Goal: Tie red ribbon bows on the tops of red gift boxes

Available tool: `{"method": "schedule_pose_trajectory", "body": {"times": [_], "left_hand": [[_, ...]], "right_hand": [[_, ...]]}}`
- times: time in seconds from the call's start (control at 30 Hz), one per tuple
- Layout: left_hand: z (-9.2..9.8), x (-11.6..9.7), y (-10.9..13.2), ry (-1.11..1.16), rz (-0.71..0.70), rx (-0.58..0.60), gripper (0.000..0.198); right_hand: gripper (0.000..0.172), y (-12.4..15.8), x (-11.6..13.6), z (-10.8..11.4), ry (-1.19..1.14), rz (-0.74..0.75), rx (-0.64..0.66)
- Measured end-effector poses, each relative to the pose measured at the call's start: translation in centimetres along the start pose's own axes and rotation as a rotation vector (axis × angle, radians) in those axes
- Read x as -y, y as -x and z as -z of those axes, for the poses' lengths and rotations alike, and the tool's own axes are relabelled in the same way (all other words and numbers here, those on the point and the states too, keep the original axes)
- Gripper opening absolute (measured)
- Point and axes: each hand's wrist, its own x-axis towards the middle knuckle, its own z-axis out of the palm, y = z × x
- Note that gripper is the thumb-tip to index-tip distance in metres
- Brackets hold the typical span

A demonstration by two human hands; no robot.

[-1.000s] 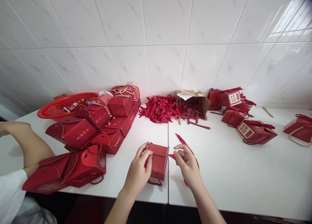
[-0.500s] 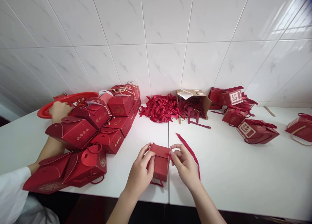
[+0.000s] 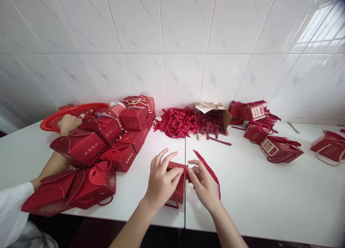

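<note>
Some left fingers (image 3: pixel 168 159) spread over a red box (image 3: pixel 180 196); right fingers (image 3: pixel 195 179) curl at its edge, grips unclear.

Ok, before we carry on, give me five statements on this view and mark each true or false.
1. The left hand is at the small red box in the middle. True.
2. The ribbon pile lies to the right of the cardboard box. False: the ribbon pile is to the left of the cardboard box.
3. A red ribbon strip shows beside the right hand. True.
4. The co-worker's hand is on the small red box. False: the co-worker's hand is at the red basin.
5. The red basin is on the far right. False: it is on the left, near the wall.
</note>
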Motion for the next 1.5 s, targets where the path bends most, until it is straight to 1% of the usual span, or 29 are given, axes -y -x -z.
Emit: {"method": "schedule_pose_trajectory", "body": {"times": [0.07, 0.1, 0.13, 0.23, 0.3, 0.37, 0.43, 0.5, 0.57, 0.6, 0.67, 0.77, 0.83, 0.9, 0.93, 1.0, 1.07, 1.13, 1.2, 1.33, 1.5], "left_hand": [[0.7, -0.1, -0.6, -0.002, 0.008, -0.073, 0.014], [1.1, -0.2, -1.0, -0.003, 0.008, -0.101, 0.013], [1.6, -0.4, -1.5, -0.005, 0.006, -0.12, 0.013], [3.0, -1.0, -2.4, -0.01, 0.007, -0.154, 0.013], [3.4, -1.2, -2.4, 0.006, 0.067, -0.164, 0.014], [3.0, -0.9, -1.7, 0.067, 0.209, -0.135, 0.029], [2.1, -0.2, -0.5, 0.163, 0.418, -0.053, 0.043], [0.9, 0.6, 0.7, 0.253, 0.631, 0.049, 0.048], [-0.1, 1.1, 1.5, 0.281, 0.765, 0.12, 0.052], [-0.4, 1.1, 1.8, 0.275, 0.792, 0.13, 0.054], [-1.0, 1.0, 2.2, 0.244, 0.788, 0.123, 0.058], [-1.5, 0.4, 2.6, 0.236, 0.736, 0.099, 0.059], [-1.8, 0.1, 2.9, 0.236, 0.706, 0.094, 0.059], [-1.9, 0.1, 3.1, 0.244, 0.695, 0.084, 0.059], [-1.9, 0.2, 3.2, 0.259, 0.704, 0.08, 0.058], [-1.8, 0.5, 3.4, 0.331, 0.763, 0.066, 0.054], [-1.5, 0.9, 3.7, 0.453, 0.862, 0.041, 0.046], [-1.2, 1.3, 4.1, 0.58, 0.949, -0.002, 0.042], [-1.0, 1.5, 4.6, 0.667, 0.992, -0.033, 0.04], [-0.9, 1.4, 5.0, 0.744, 1.005, -0.035, 0.038], [-0.5, 1.0, 4.9, 0.759, 1.004, 0.002, 0.037]], "right_hand": [[0.034, -0.2, 0.3, 0.2, 0.144, 0.093, -0.065], [0.036, -0.4, 0.6, 0.3, 0.191, 0.145, -0.067], [0.034, -0.6, 1.1, 0.3, 0.204, 0.195, -0.039], [0.02, -0.9, 3.1, 0.2, 0.087, 0.285, 0.092], [0.018, -0.6, 4.5, 0.2, -0.028, 0.279, 0.108], [0.019, 0.1, 5.4, 0.7, -0.092, 0.265, 0.056], [0.021, 1.1, 5.9, 1.4, -0.101, 0.267, -0.023], [0.019, 1.9, 5.8, 2.1, -0.118, 0.272, -0.125], [0.018, 2.3, 5.3, 2.3, -0.204, 0.255, -0.215], [0.017, 2.2, 4.9, 2.1, -0.266, 0.234, -0.241], [0.017, 1.7, 4.1, 1.4, -0.41, 0.173, -0.244], [0.018, 0.3, 3.0, -0.5, -0.59, 0.051, -0.189], [0.021, -0.7, 2.5, -1.7, -0.641, -0.016, -0.153], [0.024, -1.6, 2.3, -2.6, -0.61, -0.081, -0.076], [0.026, -1.9, 2.2, -2.9, -0.566, -0.106, -0.008], [0.029, -2.4, 2.3, -3.3, -0.444, -0.133, 0.141], [0.031, -2.5, 2.3, -3.5, -0.336, -0.143, 0.232], [0.03, -2.5, 2.3, -3.5, -0.255, -0.161, 0.245], [0.029, -2.5, 2.1, -3.5, -0.165, -0.172, 0.24], [0.027, -2.3, 1.7, -3.7, 0.014, -0.144, 0.246], [0.025, -2.3, 1.8, -4.0, 0.101, -0.105, 0.28]]}}
